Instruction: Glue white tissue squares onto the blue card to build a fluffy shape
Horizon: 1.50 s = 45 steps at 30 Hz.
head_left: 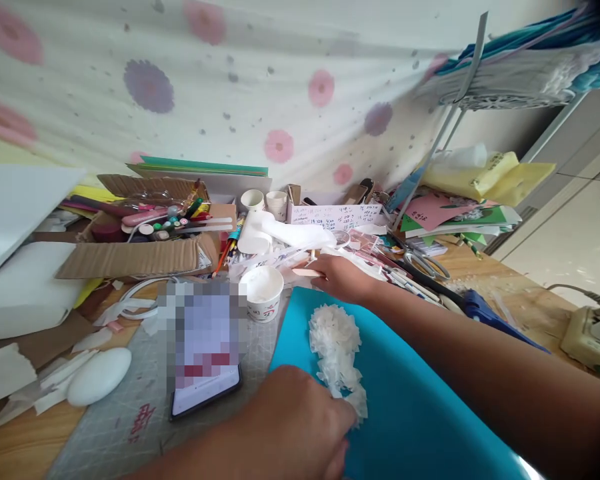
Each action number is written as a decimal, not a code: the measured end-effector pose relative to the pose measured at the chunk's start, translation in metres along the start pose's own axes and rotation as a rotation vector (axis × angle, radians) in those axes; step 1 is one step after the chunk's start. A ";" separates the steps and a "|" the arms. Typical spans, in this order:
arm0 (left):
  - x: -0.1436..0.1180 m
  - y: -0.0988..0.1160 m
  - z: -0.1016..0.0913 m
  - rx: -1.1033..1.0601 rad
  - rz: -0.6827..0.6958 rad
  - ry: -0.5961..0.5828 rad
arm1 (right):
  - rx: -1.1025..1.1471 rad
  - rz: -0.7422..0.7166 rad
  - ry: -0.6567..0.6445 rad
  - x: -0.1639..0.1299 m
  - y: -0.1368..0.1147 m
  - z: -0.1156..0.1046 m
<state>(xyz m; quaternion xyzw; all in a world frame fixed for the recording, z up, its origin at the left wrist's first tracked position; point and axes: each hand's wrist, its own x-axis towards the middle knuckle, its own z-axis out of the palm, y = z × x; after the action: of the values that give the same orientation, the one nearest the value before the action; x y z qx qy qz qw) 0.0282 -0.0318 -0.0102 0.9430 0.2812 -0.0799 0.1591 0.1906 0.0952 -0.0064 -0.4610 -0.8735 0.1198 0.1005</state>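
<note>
Lower centre of the frame: the left hand (300, 427) pinches the lower end of a white tissue-paper ruffle (336, 350) lying on a blue paper sheet (410, 413). Centre: the right hand (337, 277), grip closed on a flat wooden stick (307, 272), reaches beside the paper cup (263, 293) of white paste. The ruffle looks formed; fixing appears left.

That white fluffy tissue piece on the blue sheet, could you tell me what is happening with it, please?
A person sits at a cluttered craft desk. Their left hand pinches the lower end of the white tissue piece, which lies on a blue sheet. Their right hand reaches forward, holding a small pale stick beside a paper cup of white paste. A phone rests on the cutting mat to the left.
</note>
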 end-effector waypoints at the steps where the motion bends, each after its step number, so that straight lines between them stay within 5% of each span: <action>1: 0.000 0.001 -0.001 -0.002 0.005 -0.007 | -0.028 0.021 -0.022 0.011 0.000 0.004; 5: -0.001 0.002 -0.003 -0.005 0.006 -0.050 | -0.106 0.124 -0.071 0.036 -0.001 0.012; 9: -0.002 0.001 -0.004 -0.023 -0.018 -0.029 | -0.087 0.176 0.007 0.031 -0.007 -0.001; 13: -0.006 0.002 -0.005 -0.040 -0.018 0.010 | 0.055 0.199 0.082 -0.014 -0.016 -0.030; 17: -0.009 0.000 -0.003 -0.075 0.026 0.056 | 0.320 0.194 -0.040 -0.079 -0.026 -0.048; 21: -0.008 -0.006 -0.001 -0.120 0.040 0.020 | 0.648 0.229 -0.241 -0.119 -0.035 -0.036; 24: -0.007 -0.009 -0.001 -0.123 0.029 -0.013 | 0.608 0.281 -0.264 -0.123 -0.039 -0.017; 30: -0.006 -0.023 -0.001 -0.299 0.033 -0.051 | 0.440 0.250 -0.200 -0.117 -0.041 0.002; 36: 0.009 -0.024 0.006 -0.478 -0.323 0.271 | 0.360 0.215 -0.158 -0.120 -0.035 0.009; 40: 0.019 -0.017 0.013 -0.490 -0.329 0.302 | 0.363 0.223 -0.121 -0.121 -0.034 0.010; 42: 0.021 -0.015 0.015 -0.490 -0.326 0.308 | 0.419 0.206 -0.047 -0.124 -0.034 0.006; 45: 0.020 -0.013 0.015 -0.496 -0.338 0.328 | 0.579 0.135 0.229 -0.135 -0.038 -0.007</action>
<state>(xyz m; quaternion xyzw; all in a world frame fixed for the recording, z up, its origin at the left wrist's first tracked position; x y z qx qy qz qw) 0.0368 -0.0160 -0.0322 0.8159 0.4663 0.1183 0.3207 0.2379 -0.0367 0.0024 -0.4808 -0.7534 0.3172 0.3172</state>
